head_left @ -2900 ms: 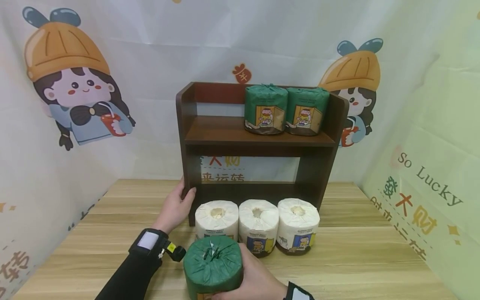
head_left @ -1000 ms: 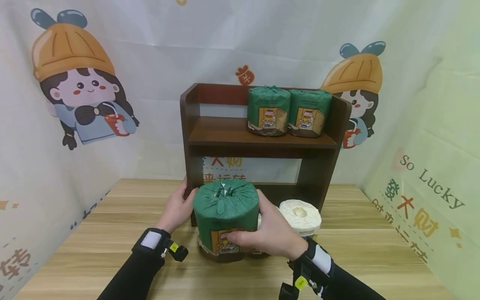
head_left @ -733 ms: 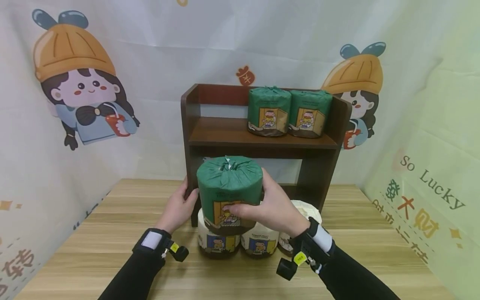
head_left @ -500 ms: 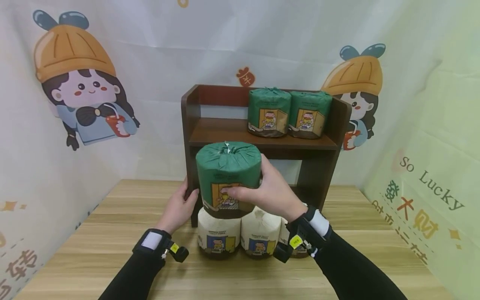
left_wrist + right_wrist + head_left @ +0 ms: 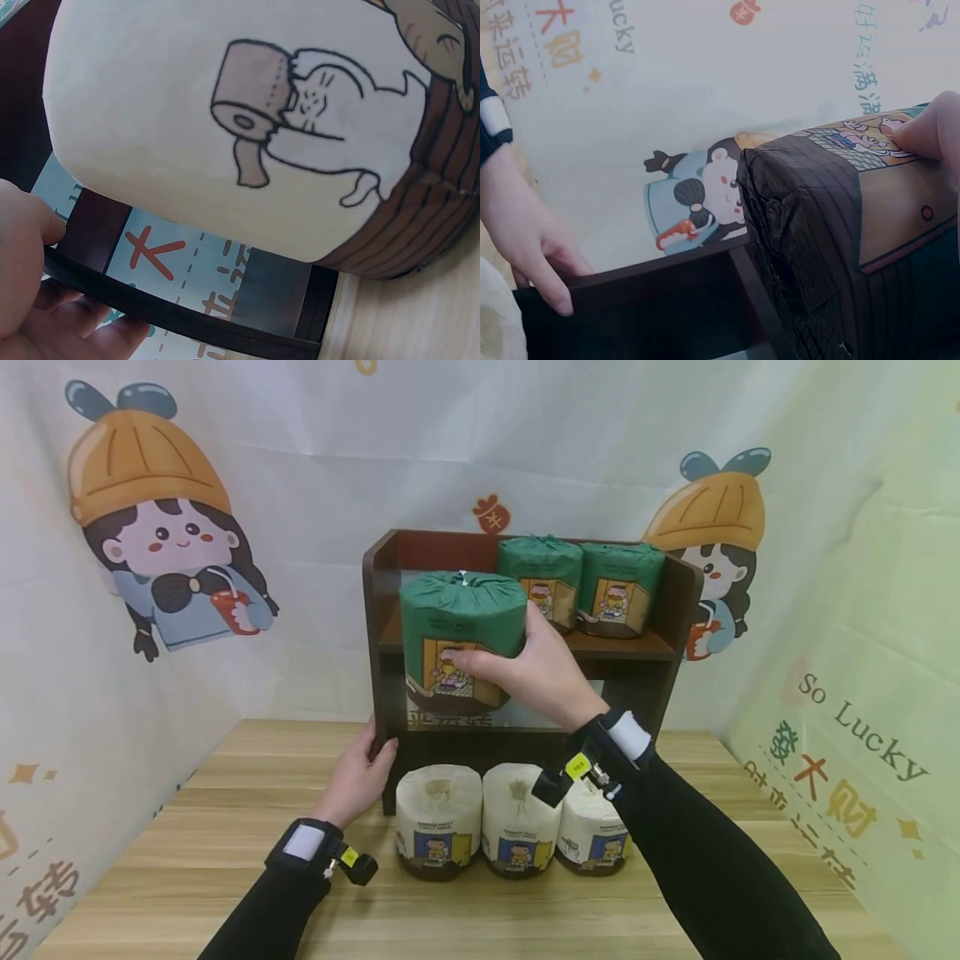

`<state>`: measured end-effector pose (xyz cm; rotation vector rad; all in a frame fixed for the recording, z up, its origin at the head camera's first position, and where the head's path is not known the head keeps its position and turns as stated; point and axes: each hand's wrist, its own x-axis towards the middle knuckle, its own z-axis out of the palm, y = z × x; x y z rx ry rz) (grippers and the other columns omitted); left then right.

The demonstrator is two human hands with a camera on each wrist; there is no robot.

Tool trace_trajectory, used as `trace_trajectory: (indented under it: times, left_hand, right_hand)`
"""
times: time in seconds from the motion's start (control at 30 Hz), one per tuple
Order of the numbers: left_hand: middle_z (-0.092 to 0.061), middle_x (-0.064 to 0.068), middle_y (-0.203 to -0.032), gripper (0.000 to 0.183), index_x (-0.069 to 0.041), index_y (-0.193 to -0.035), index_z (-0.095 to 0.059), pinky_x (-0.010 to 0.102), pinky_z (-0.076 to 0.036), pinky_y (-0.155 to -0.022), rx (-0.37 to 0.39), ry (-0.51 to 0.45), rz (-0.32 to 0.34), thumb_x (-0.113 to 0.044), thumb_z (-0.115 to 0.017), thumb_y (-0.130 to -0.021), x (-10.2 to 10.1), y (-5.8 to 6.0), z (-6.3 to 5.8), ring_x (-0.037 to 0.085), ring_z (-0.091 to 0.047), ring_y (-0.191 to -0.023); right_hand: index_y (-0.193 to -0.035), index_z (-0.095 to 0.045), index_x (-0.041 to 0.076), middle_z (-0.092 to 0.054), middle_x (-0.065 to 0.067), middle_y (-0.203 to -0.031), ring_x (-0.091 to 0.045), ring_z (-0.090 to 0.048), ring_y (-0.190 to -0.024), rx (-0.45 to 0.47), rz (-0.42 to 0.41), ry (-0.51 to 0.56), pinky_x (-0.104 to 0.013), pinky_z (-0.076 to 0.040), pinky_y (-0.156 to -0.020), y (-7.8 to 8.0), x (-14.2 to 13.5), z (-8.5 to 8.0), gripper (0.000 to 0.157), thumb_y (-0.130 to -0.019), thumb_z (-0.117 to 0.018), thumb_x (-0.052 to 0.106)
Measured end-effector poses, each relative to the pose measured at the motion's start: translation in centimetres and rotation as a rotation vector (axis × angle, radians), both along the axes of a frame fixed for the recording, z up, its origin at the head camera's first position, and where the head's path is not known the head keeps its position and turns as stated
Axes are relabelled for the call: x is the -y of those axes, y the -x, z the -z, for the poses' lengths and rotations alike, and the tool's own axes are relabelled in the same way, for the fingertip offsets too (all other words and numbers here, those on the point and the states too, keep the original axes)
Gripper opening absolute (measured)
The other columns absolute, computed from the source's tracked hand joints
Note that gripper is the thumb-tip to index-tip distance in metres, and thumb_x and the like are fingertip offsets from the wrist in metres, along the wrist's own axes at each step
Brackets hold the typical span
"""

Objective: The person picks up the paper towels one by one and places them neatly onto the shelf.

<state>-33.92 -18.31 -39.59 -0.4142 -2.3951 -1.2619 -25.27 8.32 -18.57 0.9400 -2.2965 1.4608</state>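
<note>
My right hand (image 5: 543,672) grips a green-wrapped toilet roll (image 5: 462,610) from its right side, thumb across the printed front. The roll hangs upright in front of the left part of the dark brown shelf (image 5: 525,646), overlapping the upper board in the head view. Its dark brown underside shows in the right wrist view. My left hand (image 5: 360,777) holds the shelf's left side panel (image 5: 180,311) low down, thumb on one face and fingers on the other. Two more green toilet rolls (image 5: 542,578) (image 5: 619,589) stand side by side on the right of the upper board.
Three white-wrapped toilet rolls (image 5: 438,802) (image 5: 521,818) (image 5: 592,827) stand in a row on the wooden table (image 5: 480,922), before the shelf's bottom. A printed cloth (image 5: 315,527) hangs behind and at both sides.
My right hand has lifted the green toilet roll from near the table's front, up past the white rolls to the upper board's height. My left hand has stayed on the side panel.
</note>
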Motion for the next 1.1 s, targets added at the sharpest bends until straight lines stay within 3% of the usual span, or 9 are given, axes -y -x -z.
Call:
trace_trajectory:
  times: [0.27,0.43,0.7,0.93,1.03,1.1]
  left_hand:
    - [-0.040,0.015,-0.148,0.058,-0.024,-0.157,-0.023,0.054,-0.038,-0.104,-0.002,0.002,-0.014,-0.021,-0.049,-0.106,0.2,-0.2,0.1,0.030,-0.041,-0.127]
    - [-0.041,0.016,-0.147,0.057,-0.021,-0.157,-0.025,0.055,-0.038,-0.103,0.002,-0.003,-0.024,-0.022,-0.049,-0.106,0.3,-0.3,0.1,0.031,-0.042,-0.127]
    - [-0.043,0.015,-0.146,0.056,-0.023,-0.157,-0.026,0.055,-0.039,-0.103,-0.006,-0.009,-0.020,-0.022,-0.050,-0.105,0.2,-0.1,0.0,0.030,-0.042,-0.126]
    - [-0.042,0.015,-0.146,0.057,-0.021,-0.157,-0.026,0.056,-0.038,-0.103,-0.017,-0.004,-0.013,-0.021,-0.050,-0.105,0.0,0.0,0.0,0.031,-0.042,-0.127]
    - [-0.043,0.016,-0.146,0.056,-0.022,-0.156,-0.027,0.056,-0.039,-0.103,-0.018,0.001,-0.017,-0.021,-0.050,-0.105,-0.1,-0.1,0.0,0.031,-0.042,-0.126]
    - [-0.043,0.016,-0.145,0.056,-0.023,-0.156,-0.027,0.056,-0.039,-0.102,-0.014,0.004,-0.019,-0.022,-0.050,-0.105,-0.1,-0.1,-0.1,0.031,-0.043,-0.126]
  right_hand:
    - [-0.141,-0.038,0.022,-0.054,0.005,-0.124,-0.010,-0.052,-0.106,-0.008,0.062,-0.002,-0.043,-0.047,-0.091,4.4,0.1,0.9,0.075,-0.082,-0.077,0.047]
    - [-0.141,-0.037,0.022,-0.053,0.005,-0.124,-0.011,-0.052,-0.106,-0.008,0.117,0.000,-0.043,-0.048,-0.089,5.8,0.1,1.0,0.084,-0.077,-0.077,0.058]
    - [-0.152,-0.015,0.014,-0.045,-0.006,-0.135,-0.015,-0.048,-0.113,0.076,0.247,0.013,-0.044,-0.047,-0.094,6.7,0.4,1.1,0.116,-0.070,-0.074,0.071]
    - [-0.156,-0.017,0.011,-0.030,-0.012,-0.142,-0.020,-0.040,-0.117,-0.050,0.407,-0.097,-0.044,-0.048,-0.094,6.9,1.4,1.2,0.113,-0.076,-0.067,0.074]
    - [-0.152,-0.015,0.012,-0.038,-0.013,-0.136,-0.020,-0.047,-0.111,-0.073,0.424,-0.049,-0.041,-0.052,-0.089,6.9,1.8,1.4,0.110,-0.077,-0.070,0.069]
    - [-0.143,-0.018,0.013,-0.044,-0.012,-0.128,-0.019,-0.054,-0.100,-0.095,0.419,-0.004,-0.037,-0.054,-0.078,6.9,2.1,1.6,0.099,-0.078,-0.073,0.063]
